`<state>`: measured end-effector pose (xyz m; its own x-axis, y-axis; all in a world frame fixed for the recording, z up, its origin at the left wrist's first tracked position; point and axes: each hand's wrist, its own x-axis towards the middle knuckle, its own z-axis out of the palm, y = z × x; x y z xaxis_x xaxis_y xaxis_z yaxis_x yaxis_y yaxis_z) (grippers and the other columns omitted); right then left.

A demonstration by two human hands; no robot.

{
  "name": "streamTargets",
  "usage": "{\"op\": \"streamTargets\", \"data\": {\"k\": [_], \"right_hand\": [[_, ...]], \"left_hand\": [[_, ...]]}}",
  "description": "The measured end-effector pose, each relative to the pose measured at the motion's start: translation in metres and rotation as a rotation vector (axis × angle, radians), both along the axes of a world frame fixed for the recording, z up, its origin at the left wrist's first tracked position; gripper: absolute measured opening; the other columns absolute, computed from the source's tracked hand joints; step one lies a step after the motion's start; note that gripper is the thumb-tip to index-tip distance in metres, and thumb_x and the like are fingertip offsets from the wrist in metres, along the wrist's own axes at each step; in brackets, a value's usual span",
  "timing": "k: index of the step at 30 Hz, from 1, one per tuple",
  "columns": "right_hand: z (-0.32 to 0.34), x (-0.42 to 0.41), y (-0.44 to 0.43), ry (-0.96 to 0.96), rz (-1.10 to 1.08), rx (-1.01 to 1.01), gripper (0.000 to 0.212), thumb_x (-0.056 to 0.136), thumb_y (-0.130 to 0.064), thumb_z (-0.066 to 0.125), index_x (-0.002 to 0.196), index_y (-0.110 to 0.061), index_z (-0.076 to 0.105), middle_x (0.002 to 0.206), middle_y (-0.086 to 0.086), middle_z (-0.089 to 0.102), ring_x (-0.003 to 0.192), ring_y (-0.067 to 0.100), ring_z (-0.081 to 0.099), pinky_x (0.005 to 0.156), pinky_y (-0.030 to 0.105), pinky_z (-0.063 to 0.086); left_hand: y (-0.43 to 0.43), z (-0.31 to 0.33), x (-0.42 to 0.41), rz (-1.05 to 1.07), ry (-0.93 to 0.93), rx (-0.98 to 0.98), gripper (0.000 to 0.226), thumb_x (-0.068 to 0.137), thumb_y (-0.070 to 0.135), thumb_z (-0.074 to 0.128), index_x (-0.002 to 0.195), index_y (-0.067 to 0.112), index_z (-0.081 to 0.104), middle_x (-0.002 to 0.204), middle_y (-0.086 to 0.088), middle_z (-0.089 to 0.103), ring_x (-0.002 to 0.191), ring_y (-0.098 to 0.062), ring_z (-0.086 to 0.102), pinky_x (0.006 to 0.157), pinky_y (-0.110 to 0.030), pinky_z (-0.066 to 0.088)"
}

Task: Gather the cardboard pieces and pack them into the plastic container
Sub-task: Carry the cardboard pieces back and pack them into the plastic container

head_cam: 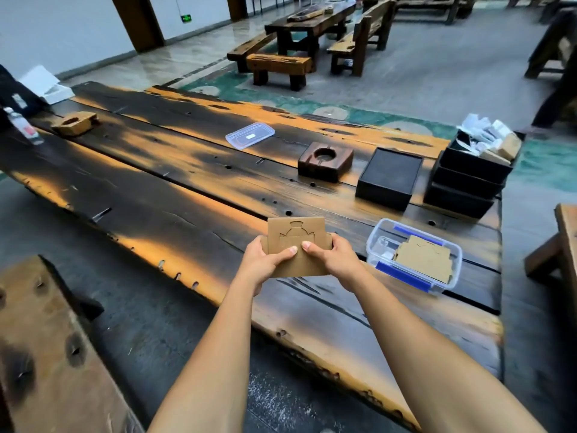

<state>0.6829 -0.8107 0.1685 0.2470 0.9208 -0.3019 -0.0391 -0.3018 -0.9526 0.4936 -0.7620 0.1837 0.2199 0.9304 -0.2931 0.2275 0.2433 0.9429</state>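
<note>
Above the near edge of the long wooden table [175, 195], the left hand [260, 266] and right hand [335, 257] each clamp thumb and fingers on opposite ends of brown cardboard pieces [296, 245], die-cut with a curved outline. Bare tabletop lies left of them. Just right sits the open plastic container [413, 254], blue-latched, already holding cardboard; its lid [249, 135] lies farther back.
</note>
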Motion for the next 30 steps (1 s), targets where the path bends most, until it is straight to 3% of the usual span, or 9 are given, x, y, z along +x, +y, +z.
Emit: {"op": "streamTargets", "data": {"k": [7,11,13,16,20,26,30], "right_hand": [[-0.005,0.032,-0.011,0.004,-0.077,-0.017,0.045,0.083,-0.038,0.085,0.116,-0.018,0.062,0.114,0.002,0.073,0.106,0.023,0.070,0.090,0.042,0.059],[-0.006,0.044,-0.011,0.008,-0.123,-0.014,0.047,0.084,-0.037,0.084,0.119,-0.015,0.062,0.114,0.004,0.073,0.104,0.022,0.071,0.085,0.039,0.060],[-0.007,0.049,-0.009,0.003,-0.157,-0.020,0.047,0.084,-0.036,0.084,0.120,-0.015,0.062,0.115,0.004,0.073,0.105,0.023,0.071,0.091,0.044,0.060],[-0.007,0.055,-0.004,-0.002,-0.201,-0.020,0.039,0.084,-0.036,0.084,0.112,-0.020,0.063,0.112,0.002,0.074,0.101,0.020,0.072,0.087,0.040,0.061],[-0.005,0.061,0.006,-0.001,-0.256,-0.025,0.044,0.085,-0.036,0.084,0.118,-0.016,0.062,0.114,0.004,0.074,0.103,0.022,0.072,0.090,0.043,0.061],[-0.001,0.068,0.029,-0.003,-0.333,-0.019,0.047,0.085,-0.036,0.083,0.123,-0.017,0.062,0.117,0.004,0.074,0.102,0.021,0.073,0.088,0.040,0.062],[-0.004,0.075,0.038,-0.048,-0.364,-0.059,0.053,0.083,-0.044,0.083,0.125,-0.021,0.060,0.118,0.002,0.072,0.106,0.022,0.071,0.091,0.044,0.062]], "left_hand": [[0.002,-0.004,0.037,-0.073,-0.028,-0.041,0.053,0.077,0.021,0.092,0.120,0.012,0.062,0.110,-0.005,0.075,0.095,-0.015,0.074,0.066,-0.023,0.060],[0.014,-0.008,0.053,-0.131,-0.045,-0.042,0.051,0.077,0.021,0.092,0.118,0.016,0.062,0.106,-0.001,0.075,0.076,0.000,0.075,0.058,-0.015,0.057],[0.021,-0.010,0.060,-0.155,-0.058,-0.056,0.050,0.076,0.021,0.093,0.116,0.017,0.062,0.108,-0.002,0.076,0.080,-0.004,0.076,0.060,-0.017,0.058],[0.035,-0.014,0.070,-0.188,-0.064,-0.059,0.049,0.072,0.025,0.095,0.108,0.022,0.062,0.107,-0.001,0.077,0.092,-0.012,0.075,0.065,-0.022,0.061],[0.058,-0.016,0.080,-0.261,-0.058,-0.058,0.059,0.064,0.034,0.097,0.111,0.022,0.063,0.108,-0.003,0.077,0.099,-0.019,0.075,0.082,-0.037,0.063],[0.093,-0.011,0.097,-0.340,-0.085,-0.069,0.045,0.074,0.023,0.094,0.106,0.023,0.063,0.103,0.001,0.077,0.080,-0.005,0.076,0.059,-0.017,0.057],[0.111,-0.013,0.107,-0.423,-0.088,-0.083,0.042,0.077,0.024,0.092,0.105,0.026,0.061,0.103,0.004,0.075,0.080,-0.003,0.074,0.056,-0.013,0.056]]}}
